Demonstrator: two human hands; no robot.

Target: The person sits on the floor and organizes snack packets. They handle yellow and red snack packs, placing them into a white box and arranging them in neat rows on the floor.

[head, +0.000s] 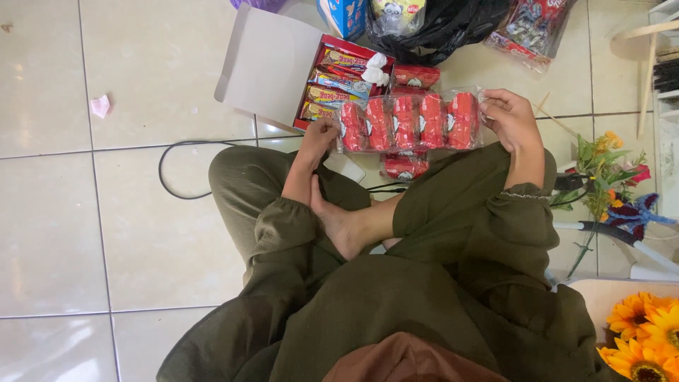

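I sit cross-legged on a tiled floor in olive-green clothes. Both hands hold a clear plastic strip of several red snack packets (409, 122) stretched between them above my knees. My left hand (320, 134) grips its left end and my right hand (511, 117) grips its right end. Just beyond the strip lies an open red box (320, 79) with its white lid (265, 67) folded back, filled with colourful snack packets. More red packets (404, 167) lie on the floor under the strip.
A black plastic bag (442, 28), a blue carton (344, 15) and a clear bag of sweets (530, 28) lie past the box. A black cable (170, 159) loops left. Artificial flowers (608, 166) and sunflowers (647, 332) stand right, beside a white shelf (665, 85).
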